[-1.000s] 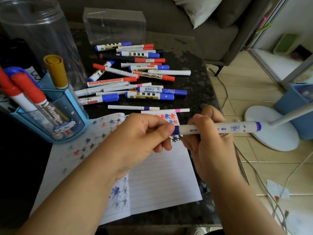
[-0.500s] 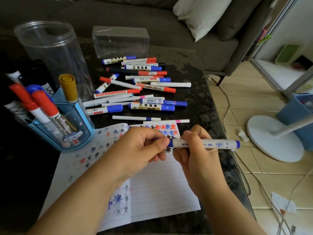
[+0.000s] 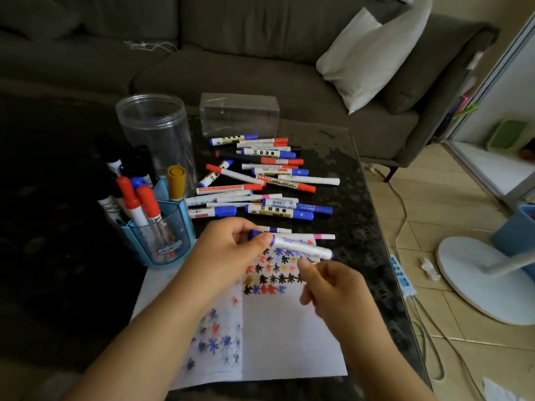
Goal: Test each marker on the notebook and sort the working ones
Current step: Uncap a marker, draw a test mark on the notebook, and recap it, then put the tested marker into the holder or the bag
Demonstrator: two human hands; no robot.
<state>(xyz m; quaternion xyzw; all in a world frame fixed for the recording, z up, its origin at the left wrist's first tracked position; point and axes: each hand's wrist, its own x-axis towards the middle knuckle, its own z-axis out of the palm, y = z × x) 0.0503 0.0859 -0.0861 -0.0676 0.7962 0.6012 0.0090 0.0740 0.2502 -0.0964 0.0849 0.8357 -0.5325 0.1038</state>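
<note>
Head view: "WhiteBoard" legible on a red-capped marker (image 3: 285, 183) in the tabletop (image 3: 351, 204) pile. Left hand (image 3: 228, 250) pinches the blue marker (image 3: 301, 248) by its cap, over the notebook (image 3: 289, 337). Right hand (image 3: 330, 287), blurred, fingers loosely curled, has let go since a second ago.

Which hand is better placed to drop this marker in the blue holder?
Left. The left hand already pinches the marker and sits nearer the blue holder; the right hand holds nothing, farther away.
</note>
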